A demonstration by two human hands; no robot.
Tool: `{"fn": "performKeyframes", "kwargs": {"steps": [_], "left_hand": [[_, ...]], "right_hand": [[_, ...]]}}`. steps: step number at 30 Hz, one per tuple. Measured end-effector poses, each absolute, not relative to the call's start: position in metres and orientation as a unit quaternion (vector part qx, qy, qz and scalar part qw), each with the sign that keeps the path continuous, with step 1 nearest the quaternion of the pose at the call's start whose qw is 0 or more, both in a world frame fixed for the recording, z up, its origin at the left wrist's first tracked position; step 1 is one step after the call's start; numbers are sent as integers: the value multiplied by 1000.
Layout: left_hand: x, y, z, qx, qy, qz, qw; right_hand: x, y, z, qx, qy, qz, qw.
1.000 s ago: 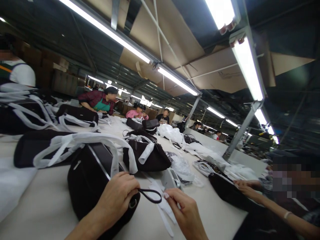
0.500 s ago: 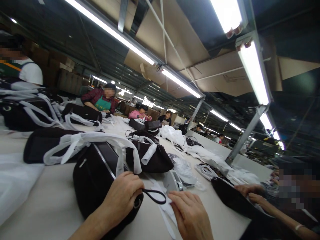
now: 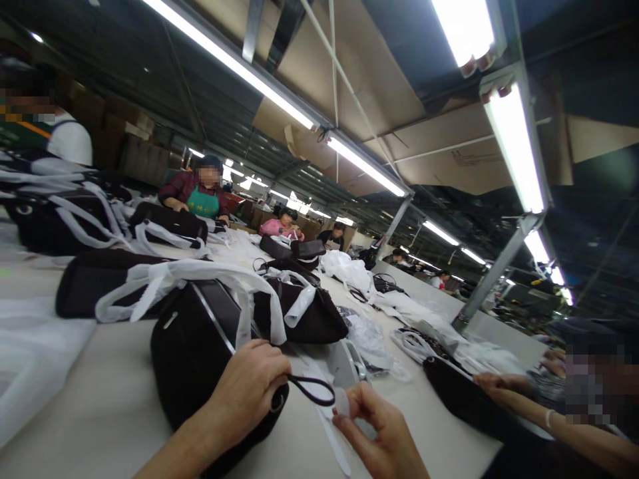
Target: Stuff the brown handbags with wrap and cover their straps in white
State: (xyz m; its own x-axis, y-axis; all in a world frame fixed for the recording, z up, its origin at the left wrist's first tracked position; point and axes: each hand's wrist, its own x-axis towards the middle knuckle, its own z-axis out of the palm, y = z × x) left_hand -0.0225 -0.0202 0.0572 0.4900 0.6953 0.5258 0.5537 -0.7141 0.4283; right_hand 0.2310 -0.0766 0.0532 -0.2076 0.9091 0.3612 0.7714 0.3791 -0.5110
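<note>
My left hand point(image 3: 254, 379) pinched the black loop point(image 3: 328, 402), unwrapped; right hand point(image 3: 379, 422) pinched white wrap point(image 3: 342, 401); strap point(image 3: 219, 271) beyond left hand already covered.

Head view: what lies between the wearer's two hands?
In the head view, a black strap loop and, at the right hand, a white piece; white strips behind.

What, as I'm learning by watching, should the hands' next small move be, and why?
Probably bring the small white piece in the right hand against the black loop: the left hand already pinches the loop near the black bag, its far end sticks out free, and the white piece appears right beside that end.
</note>
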Motion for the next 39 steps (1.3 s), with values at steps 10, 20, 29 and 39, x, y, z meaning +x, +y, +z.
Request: {"fn": "performKeyframes", "kwargs": {"steps": [10, 20, 29, 39], "left_hand": [[-20, -20, 56, 858, 375, 339, 90], [-17, -21, 58, 861, 391, 316, 78], [-21, -18, 59, 870, 369, 316, 90], [-25, -17, 58, 877, 342, 328, 79]], "right_hand": [[236, -91, 72, -557, -811, -9, 178], [217, -95, 92, -536, -823, -112, 151], [205, -86, 93, -568, -808, -37, 153], [206, -79, 95, -516, -825, 78, 217]]}}
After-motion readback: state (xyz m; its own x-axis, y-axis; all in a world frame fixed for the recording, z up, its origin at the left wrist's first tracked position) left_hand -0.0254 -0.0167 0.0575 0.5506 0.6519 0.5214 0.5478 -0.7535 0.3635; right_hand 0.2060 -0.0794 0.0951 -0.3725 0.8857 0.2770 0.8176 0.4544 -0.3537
